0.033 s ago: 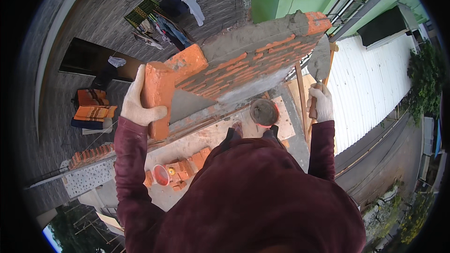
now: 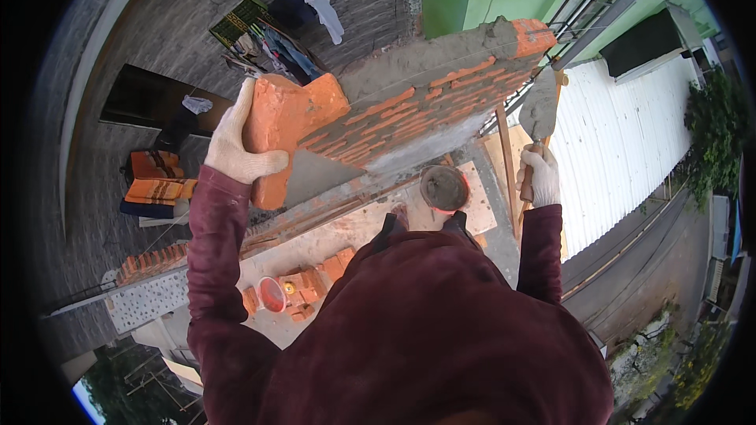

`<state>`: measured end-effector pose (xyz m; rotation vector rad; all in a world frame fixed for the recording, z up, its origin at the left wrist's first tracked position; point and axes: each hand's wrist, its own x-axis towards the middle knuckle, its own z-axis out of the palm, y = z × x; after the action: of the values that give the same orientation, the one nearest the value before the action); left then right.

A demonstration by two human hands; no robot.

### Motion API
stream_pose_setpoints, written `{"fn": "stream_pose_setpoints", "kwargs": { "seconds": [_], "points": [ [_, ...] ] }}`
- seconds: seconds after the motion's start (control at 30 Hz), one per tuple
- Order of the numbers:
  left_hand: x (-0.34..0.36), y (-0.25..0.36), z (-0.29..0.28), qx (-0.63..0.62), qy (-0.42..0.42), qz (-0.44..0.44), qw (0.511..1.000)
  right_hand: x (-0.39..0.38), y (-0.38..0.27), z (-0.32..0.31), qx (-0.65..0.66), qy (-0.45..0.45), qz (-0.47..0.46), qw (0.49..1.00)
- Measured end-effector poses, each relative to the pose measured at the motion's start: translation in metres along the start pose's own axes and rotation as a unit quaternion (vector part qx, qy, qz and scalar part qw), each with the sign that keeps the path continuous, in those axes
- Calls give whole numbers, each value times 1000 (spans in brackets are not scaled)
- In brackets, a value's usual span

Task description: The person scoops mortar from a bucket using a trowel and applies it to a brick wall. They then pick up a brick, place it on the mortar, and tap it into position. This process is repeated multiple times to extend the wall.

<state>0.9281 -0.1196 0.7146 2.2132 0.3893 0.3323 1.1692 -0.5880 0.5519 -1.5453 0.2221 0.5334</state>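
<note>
Left hand [image 2: 236, 145], gloved, is closed around a brick [image 2: 270, 138], thumb across its near face, held at the left end of the wall [image 2: 441, 102] and overlapping the end brick [image 2: 327, 100] in view; contact between the two bricks cannot be told. Right hand [image 2: 542, 175], also gloved, grips the trowel [image 2: 539, 114] by its handle, grey-coated blade pointing away from the body, beyond the wall's right end. Mortar [image 2: 429, 57] covers the wall top between its end bricks; a bucket [image 2: 465, 191] of grey mix stands below, near the feet.
</note>
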Motion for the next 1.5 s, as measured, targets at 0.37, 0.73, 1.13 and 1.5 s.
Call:
{"fn": "stream_pose_setpoints", "kwargs": {
  "seconds": [0.37, 0.73, 1.13, 1.5],
  "points": [
    [231, 2, 153, 297, -214, 102, 925, -121, 125, -121, -25, 190, 122, 974],
    [238, -30, 201, 299, -226, 86, 923, -211, 190, -157, 8, 289, 245, 925],
    [234, -24, 207, 368, -223, 94, 898, -130, 136, -132, -73, 162, 194, 965],
    [244, -44, 216, 374, -230, 102, 893, -85, -8, -18, -218, 7, 12, 976]
  ]
}}
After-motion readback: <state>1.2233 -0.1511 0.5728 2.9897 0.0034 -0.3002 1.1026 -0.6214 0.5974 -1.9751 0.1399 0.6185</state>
